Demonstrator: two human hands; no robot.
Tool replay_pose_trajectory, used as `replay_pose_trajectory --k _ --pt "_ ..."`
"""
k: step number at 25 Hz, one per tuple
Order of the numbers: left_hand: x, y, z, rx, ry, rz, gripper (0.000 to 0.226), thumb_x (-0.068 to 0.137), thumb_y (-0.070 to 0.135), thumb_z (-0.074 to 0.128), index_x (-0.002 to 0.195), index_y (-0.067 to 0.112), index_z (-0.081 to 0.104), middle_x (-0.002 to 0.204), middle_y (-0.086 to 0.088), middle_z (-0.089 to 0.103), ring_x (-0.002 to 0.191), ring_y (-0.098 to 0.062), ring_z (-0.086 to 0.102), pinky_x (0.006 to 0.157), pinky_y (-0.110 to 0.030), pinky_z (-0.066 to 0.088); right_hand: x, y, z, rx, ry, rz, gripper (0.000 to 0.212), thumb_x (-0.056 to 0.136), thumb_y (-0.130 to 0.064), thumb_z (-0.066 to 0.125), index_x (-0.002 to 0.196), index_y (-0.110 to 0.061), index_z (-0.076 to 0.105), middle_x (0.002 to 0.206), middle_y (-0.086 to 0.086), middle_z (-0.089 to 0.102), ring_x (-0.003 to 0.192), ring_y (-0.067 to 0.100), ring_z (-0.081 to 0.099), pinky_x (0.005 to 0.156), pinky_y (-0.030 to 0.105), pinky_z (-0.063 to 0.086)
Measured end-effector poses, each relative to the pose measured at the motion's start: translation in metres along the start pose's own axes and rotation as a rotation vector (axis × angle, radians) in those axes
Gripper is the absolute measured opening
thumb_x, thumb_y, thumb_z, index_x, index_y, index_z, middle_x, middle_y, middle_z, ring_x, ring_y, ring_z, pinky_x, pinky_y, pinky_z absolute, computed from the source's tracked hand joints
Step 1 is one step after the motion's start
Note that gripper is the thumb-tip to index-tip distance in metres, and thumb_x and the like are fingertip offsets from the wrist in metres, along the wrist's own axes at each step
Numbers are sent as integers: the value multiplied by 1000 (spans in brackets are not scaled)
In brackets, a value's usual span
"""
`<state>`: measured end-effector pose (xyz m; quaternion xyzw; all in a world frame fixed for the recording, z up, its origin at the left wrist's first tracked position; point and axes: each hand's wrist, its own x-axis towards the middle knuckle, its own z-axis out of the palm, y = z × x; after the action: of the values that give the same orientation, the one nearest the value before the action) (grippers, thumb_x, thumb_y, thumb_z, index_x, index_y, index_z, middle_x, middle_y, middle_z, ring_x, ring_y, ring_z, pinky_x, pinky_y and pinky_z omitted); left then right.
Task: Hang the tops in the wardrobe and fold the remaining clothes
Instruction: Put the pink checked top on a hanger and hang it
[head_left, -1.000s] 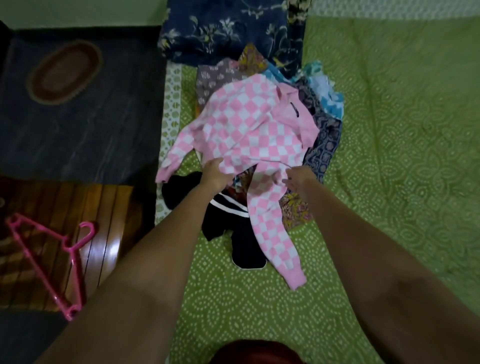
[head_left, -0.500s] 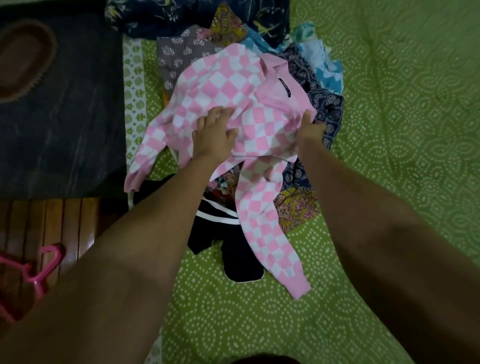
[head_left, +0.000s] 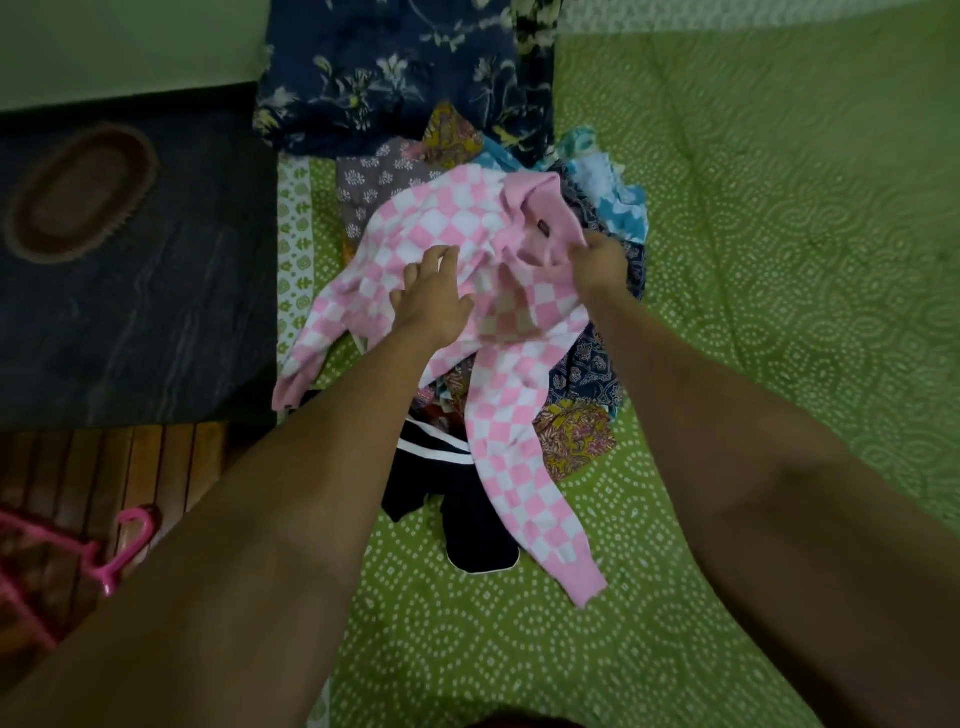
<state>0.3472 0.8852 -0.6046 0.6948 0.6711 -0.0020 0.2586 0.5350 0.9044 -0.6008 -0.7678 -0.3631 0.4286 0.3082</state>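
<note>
- Head view: the pink checked sweater (head_left: 467, 270) lies on top of the clothes pile (head_left: 582, 374), centre of frame, on the green bedspread (head_left: 753, 260).
- It looks soft, light and floppy; shoulders or collar seem the best hold.
- Right hand (head_left: 597, 260) pinches the collar; left hand (head_left: 434, 301) rests on it, fingers spread.
- Long sleeves drape over a black garment (head_left: 467, 525) and may drag it.
- Pink hanger (head_left: 111, 551) waits at lower left.
</note>
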Motion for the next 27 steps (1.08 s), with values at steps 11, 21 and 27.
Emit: replay_pose_trajectory --k 11,21,27 --pt "-186 125 -234 173 272 293 30 87 15 52 115 24 59 122 -5 61 118 -28 50 97 -43 34 -240 -185 -121 54 -281 -603 30 77 9 41 82 -1 68 56 -7 62 47 -2 51 48 12 39" --pt "-364 117 -231 152 495 -56 20 91 11 51 103 11 68 109 -13 63 98 -33 62 75 -38 49 -401 -163 -239 -46 -40 -721 39 85 5 39 96 -13 71 85 6 66 78 17 58 56 17 43" --pt "-480 139 -182 192 629 -103 31 95 4 36 116 12 57 118 -19 59 106 -39 58 79 -39 47 -460 -52 -267 -1194 38 -663 19 89 -14 58 107 -8 62 98 7 63 89 24 64 70 33 51"
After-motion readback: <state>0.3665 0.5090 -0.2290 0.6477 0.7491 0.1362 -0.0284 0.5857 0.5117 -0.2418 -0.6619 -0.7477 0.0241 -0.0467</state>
